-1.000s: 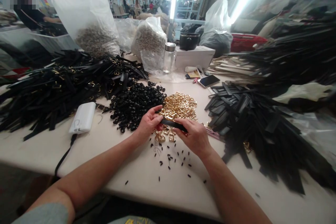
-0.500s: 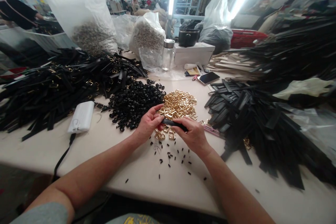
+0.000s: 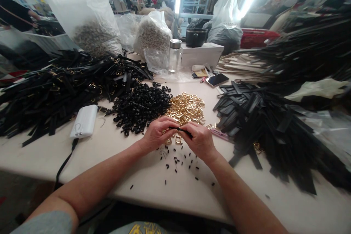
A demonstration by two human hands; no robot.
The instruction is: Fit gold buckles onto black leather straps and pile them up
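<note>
My left hand [image 3: 157, 133] and my right hand [image 3: 200, 139] meet over the table's middle, both closed on a short black strap [image 3: 179, 129] held between them. Most of the strap is hidden by my fingers. Right behind my hands lies a heap of gold metal buckles [image 3: 188, 108], with a few loose ones under my fingers. A heap of black rings [image 3: 141, 106] sits just left of the buckles. Small black bits [image 3: 181, 162] are scattered on the table in front of my hands.
A big pile of black straps with buckles [image 3: 63, 84] fills the left, plain black straps [image 3: 263, 120] the right. A white power bank [image 3: 84, 120] with a cable lies at left. Behind stand plastic bags [image 3: 93, 25], a glass jar [image 3: 174, 55], a white box [image 3: 201, 54] and a phone [image 3: 217, 79].
My hands have drawn closer together and the fingers have folded over the strap, so less of it shows than before.
</note>
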